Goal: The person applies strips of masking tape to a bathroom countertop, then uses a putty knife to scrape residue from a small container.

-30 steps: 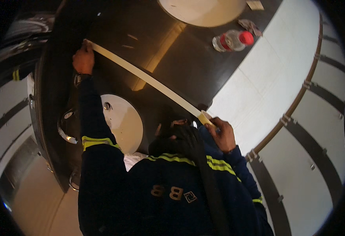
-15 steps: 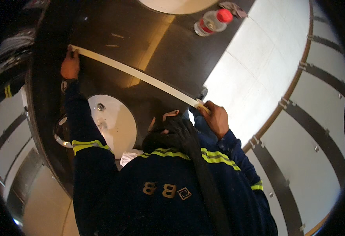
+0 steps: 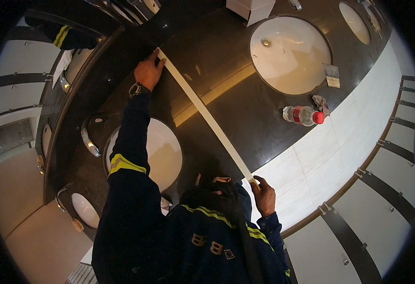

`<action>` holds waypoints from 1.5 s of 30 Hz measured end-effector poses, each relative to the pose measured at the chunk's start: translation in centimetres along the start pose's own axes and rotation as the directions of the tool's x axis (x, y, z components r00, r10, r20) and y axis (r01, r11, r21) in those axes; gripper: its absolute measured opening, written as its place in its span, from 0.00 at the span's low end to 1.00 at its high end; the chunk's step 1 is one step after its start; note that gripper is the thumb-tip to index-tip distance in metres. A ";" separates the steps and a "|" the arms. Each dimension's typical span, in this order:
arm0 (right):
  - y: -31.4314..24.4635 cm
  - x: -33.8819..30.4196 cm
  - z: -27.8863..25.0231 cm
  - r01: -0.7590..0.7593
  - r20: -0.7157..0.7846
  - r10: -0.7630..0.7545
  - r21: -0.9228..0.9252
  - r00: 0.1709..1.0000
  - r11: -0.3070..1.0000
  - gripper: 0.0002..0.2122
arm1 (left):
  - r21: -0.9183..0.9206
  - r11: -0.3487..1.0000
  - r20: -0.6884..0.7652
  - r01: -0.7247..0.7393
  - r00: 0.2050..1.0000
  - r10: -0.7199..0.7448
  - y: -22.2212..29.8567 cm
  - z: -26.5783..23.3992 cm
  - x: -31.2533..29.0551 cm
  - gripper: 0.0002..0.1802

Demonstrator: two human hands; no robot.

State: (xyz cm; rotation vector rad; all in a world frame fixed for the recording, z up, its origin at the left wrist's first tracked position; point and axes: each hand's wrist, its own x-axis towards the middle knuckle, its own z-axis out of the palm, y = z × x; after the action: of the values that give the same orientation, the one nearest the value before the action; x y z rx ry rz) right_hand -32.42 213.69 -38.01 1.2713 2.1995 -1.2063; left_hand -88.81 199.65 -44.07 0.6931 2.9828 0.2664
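Note:
A long, flat cream strip of masking tape (image 3: pixel 203 110) runs taut and slantwise over the dark countertop (image 3: pixel 231 137). My left hand (image 3: pixel 150 72), with a watch on its wrist, has thumb and forefinger on the strip's far end, by the back of the counter. My right hand (image 3: pixel 264 198) grips the near end at the counter's front edge; what lies inside its palm is hidden. Under my left forearm is a white oval sink (image 3: pixel 165 149), partly covered by the sleeve.
A second sink (image 3: pixel 290 57) lies at the far right. Near it, at the front edge, are a clear bottle (image 3: pixel 303 115) with a red cap and a crumpled rag (image 3: pixel 321 104). A curved chrome tap (image 3: pixel 90 142) stands left of my forearm. Pale stall doors (image 3: pixel 359 227) line the right.
The head view has turned, bringing more of the counter and the second sink into sight. Both hands keep hold of the strip, which now looks steeper in the picture.

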 end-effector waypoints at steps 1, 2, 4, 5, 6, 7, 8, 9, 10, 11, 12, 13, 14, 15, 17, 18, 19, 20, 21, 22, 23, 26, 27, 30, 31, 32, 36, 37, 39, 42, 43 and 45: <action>0.3 0.2 -0.1 -0.005 0.010 0.005 0.013 1.000 1.000 0.17 | -0.007 1.000 0.017 0.014 1.000 -0.014 0.2 0.0 -0.1 0.33; 0.5 0.4 -0.1 -0.010 0.021 0.010 0.025 1.000 1.000 0.17 | -0.014 1.000 0.001 -0.004 1.000 0.004 0.2 0.0 0.0 0.33; 0.8 0.7 0.0 -0.014 0.045 0.011 0.064 0.999 0.998 0.17 | -0.028 0.999 -0.034 -0.038 0.999 0.037 0.2 0.1 0.1 0.33; 0.9 0.9 0.0 -0.015 0.057 0.010 0.082 0.998 0.997 0.17 | -0.025 0.999 -0.027 -0.032 0.999 0.032 0.2 0.2 0.0 0.33; 1.1 0.9 0.6 -0.038 0.075 0.030 0.105 0.997 0.994 0.17 | -0.021 0.999 -0.019 -0.029 0.999 0.028 0.3 0.3 0.0 0.33; 1.4 0.9 1.1 -0.061 0.093 0.049 0.127 0.994 0.990 0.16 | -0.017 1.000 -0.012 -0.025 1.000 0.025 0.2 0.2 0.1 0.33; 1.7 0.7 1.6 -0.084 0.112 0.068 0.148 0.991 0.985 0.16 | -0.008 0.998 -0.053 -0.061 0.997 0.060 -0.4 0.7 0.1 0.33; 1.7 0.8 1.8 -0.075 0.103 0.060 0.151 0.993 0.986 0.15 | 0.002 0.996 -0.096 -0.094 0.991 0.094 -0.7 1.1 0.2 0.34; 1.9 0.9 2.0 -0.065 0.093 0.051 0.153 0.994 0.986 0.15 | 0.013 0.992 -0.140 -0.126 0.982 0.127 -1.0 1.5 0.4 0.34; 2.0 1.0 2.1 -0.055 0.084 0.042 0.156 0.996 0.986 0.15 | 0.011 0.994 -0.125 -0.111 0.986 0.111 -1.4 1.8 0.5 0.34; 1.5 1.1 1.6 -0.065 0.093 0.051 0.155 0.994 0.986 0.15 | 0.007 0.995 -0.109 -0.095 0.989 0.096 -1.1 1.7 0.5 0.34; 0.9 1.1 1.0 -0.074 0.102 0.059 0.153 0.993 0.985 0.15 | 0.003 0.997 -0.094 -0.080 0.992 0.080 -0.9 1.5 0.4 0.34; 0.5 1.2 0.6 -0.084 0.111 0.067 0.152 0.992 0.985 0.14 | 0.014 0.996 -0.104 -0.086 0.991 0.087 -0.7 1.3 0.3 0.34; 0.6 1.2 0.5 -0.075 0.109 0.059 0.148 0.992 0.986 0.14 | 0.026 0.995 -0.113 -0.093 0.989 0.095 -0.6 1.3 0.3 0.34; 0.8 1.3 0.3 -0.056 0.107 0.041 0.140 0.993 0.989 0.14 | 0.039 0.994 -0.126 -0.104 0.986 0.108 -0.5 1.2 0.2 0.33; 1.0 1.3 0.5 -0.062 0.118 0.044 0.156 0.992 0.986 0.14 | 0.041 0.993 -0.127 -0.109 0.985 0.113 -0.5 1.1 0.1 0.33; 1.2 1.4 0.8 -0.068 0.128 0.046 0.172 0.991 0.983 0.14 | 0.043 0.993 -0.129 -0.114 0.985 0.119 -0.5 1.1 0.1 0.33; 1.4 1.5 1.1 -0.075 0.138 0.049 0.189 0.989 0.979 0.13 | 0.085 0.991 -0.126 -0.102 0.986 0.112 -0.4 1.0 0.2 0.32; 1.8 1.5 1.3 -0.069 0.133 0.041 0.210 0.990 0.975 0.13 | 0.124 0.988 -0.124 -0.089 0.987 0.105 0.0 1.1 0.2 0.32; 2.1 1.3 1.6 -0.063 0.127 0.035 0.231 0.991 0.971 0.13 | 0.163 0.984 -0.121 -0.077 0.988 0.097 0.3 1.1 0.1 0.31; 2.4 1.3 1.8 -0.058 0.121 0.028 0.252 0.992 0.966 0.13 | 0.151 0.982 -0.177 -0.112 0.974 0.138 0.6 1.2 0.0 0.28; 2.2 1.6 2.1 -0.059 0.119 0.034 0.216 0.992 0.975 0.13 | 0.155 0.967 -0.307 -0.202 0.920 0.242 0.1 2.0 -0.2 0.23; 2.2 1.6 2.0 -0.064 0.123 0.037 0.218 0.992 0.974 0.13 | 0.167 0.960 -0.322 -0.225 0.908 0.269 0.0 2.4 -0.3 0.22; 2.5 1.7 2.1 -0.030 0.102 0.008 0.215 0.995 0.976 0.14 | 0.158 0.955 -0.341 -0.251 0.894 0.292 -0.3 3.3 -0.4 0.21; 3.0 1.7 2.5 0.014 0.072 -0.030 0.207 0.997 0.978 0.14 | 0.147 0.956 -0.342 -0.254 0.894 0.290 -0.2 3.5 -0.5 0.21; 3.6 1.7 2.8 0.058 0.043 -0.068 0.197 0.997 0.979 0.15 | 0.132 0.959 -0.317 -0.251 0.906 0.280 -0.2 3.6 -0.5 0.22; 3.4 1.7 2.5 0.062 0.051 -0.073 0.192 0.996 0.979 0.15 | 0.096 0.961 -0.284 -0.258 0.919 0.275 -0.4 3.3 -0.8 0.25; 3.3 1.7 2.5 0.066 0.047 -0.077 0.199 0.996 0.978 0.15 | 0.091 0.959 -0.293 -0.268 0.913 0.283 -0.6 3.4 -0.8 0.25; 3.4 1.8 2.7 0.074 0.040 -0.084 0.209 0.996 0.975 0.14 | 0.090 0.964 -0.278 -0.250 0.923 0.266 -0.9 3.7 -0.9 0.27; 3.6 1.7 3.1 0.074 0.038 -0.084 0.213 0.996 0.974 0.14 | 0.068 0.971 -0.271 -0.229 0.933 0.239 -0.6 4.1 -1.0 0.28; 3.5 1.7 3.0 0.066 0.042 -0.077 0.209 0.996 0.976 0.14 | 0.058 0.973 -0.270 -0.223 0.935 0.230 -0.4 4.1 -1.1 0.29; 3.3 1.7 3.0 0.064 0.044 -0.074 0.197 0.996 0.978 0.14 | 0.067 0.977 -0.253 -0.204 0.943 0.214 -0.5 4.1 -1.0 0.30</action>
State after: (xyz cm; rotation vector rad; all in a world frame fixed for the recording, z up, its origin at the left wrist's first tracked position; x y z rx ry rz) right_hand -30.99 213.05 -42.54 1.2296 2.1477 -1.4964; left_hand -87.68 199.34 -48.13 1.0609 3.1665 0.3345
